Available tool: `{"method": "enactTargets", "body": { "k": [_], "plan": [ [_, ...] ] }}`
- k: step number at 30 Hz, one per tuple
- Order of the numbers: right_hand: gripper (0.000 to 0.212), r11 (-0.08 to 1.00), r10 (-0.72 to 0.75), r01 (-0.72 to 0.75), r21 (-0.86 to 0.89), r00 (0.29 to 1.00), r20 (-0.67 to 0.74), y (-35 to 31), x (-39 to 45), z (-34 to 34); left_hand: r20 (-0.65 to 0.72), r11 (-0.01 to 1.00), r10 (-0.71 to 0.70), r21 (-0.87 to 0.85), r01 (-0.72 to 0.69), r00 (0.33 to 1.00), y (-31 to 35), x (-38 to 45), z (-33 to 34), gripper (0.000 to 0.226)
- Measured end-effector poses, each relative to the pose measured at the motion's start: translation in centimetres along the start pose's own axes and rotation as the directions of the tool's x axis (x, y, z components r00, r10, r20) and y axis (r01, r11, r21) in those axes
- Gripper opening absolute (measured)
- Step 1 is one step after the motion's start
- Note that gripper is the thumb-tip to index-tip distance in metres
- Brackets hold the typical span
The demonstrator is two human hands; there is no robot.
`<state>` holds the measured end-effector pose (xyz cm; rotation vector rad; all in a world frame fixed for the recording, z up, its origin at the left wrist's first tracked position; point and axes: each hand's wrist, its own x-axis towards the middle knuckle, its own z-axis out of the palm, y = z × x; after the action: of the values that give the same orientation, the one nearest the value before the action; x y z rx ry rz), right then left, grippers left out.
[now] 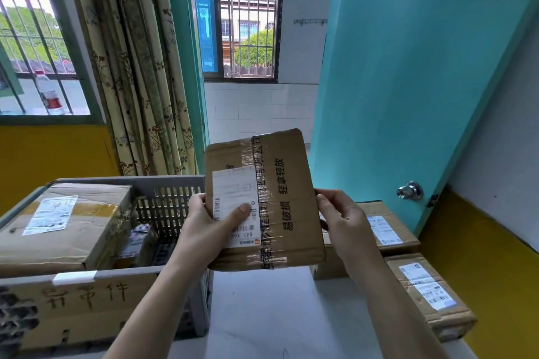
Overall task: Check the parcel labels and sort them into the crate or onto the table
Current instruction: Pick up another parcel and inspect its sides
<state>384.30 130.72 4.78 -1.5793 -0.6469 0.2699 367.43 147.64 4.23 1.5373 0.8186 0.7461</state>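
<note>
Cardboard parcel held upright above the white desk, left hand fingers gripping its left edge, thumb on the label, right hand fingers clasping its right edge, grey crate with boxes at left, two labelled parcels on the desk at right

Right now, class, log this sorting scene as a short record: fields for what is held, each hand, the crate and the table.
held: flat parcel, label facing the camera
left hand: grips its left edge, thumb on the label
right hand: grips its right edge
crate: grey, holds a large box
table: two labelled boxes at right
</note>
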Motion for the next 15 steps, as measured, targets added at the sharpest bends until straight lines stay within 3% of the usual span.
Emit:
{"method": "enactTargets", "body": {
  "k": [1, 4, 6, 8, 12, 15],
  "plan": [
    [0.020, 0.999, 0.029, -0.028, -0.023, 0.999, 0.024, 0.1, 0.2, -0.1, 0.011, 1.000, -0.006, -0.024, 0.006, 1.000, -0.1, 0.0, -0.1, 0.065],
    [0.107, 0.950, 0.304, -0.287, -0.123, 0.939, 0.162, 0.8, 0.9, -0.5, 0.035, 0.997, 0.001, -0.080, 0.002, 0.999, -0.4, 0.0, -0.1, 0.074],
    [0.127, 0.880, 0.473, -0.446, -0.162, 0.854, 0.217, 1.2, 1.1, -0.6, 0.038, 0.998, 0.019, -0.067, -0.017, 0.999, -0.7, 0.0, 0.0, 0.079],
    [0.126, 0.859, 0.508, -0.476, -0.189, 0.839, 0.195, 2.1, 1.4, -0.7, 0.035, 0.999, 0.025, -0.027, -0.024, 0.999, -0.8, -0.1, 0.1, 0.083],
    [0.109, 0.881, 0.470, -0.456, -0.126, 0.874, 0.124, 2.7, 1.6, -0.8, 0.079, 0.979, 0.127, 0.151, -0.137, 0.989, -0.4, 0.2, -0.1, 0.086],
    [0.098, 0.885, 0.466, -0.463, -0.051, 0.882, 0.072, 3.0, 1.7, -1.0, 0.100, 0.923, 0.209, 0.308, -0.230, 0.973, -0.1, 1.0, 0.0, 0.068]
  ]
}}
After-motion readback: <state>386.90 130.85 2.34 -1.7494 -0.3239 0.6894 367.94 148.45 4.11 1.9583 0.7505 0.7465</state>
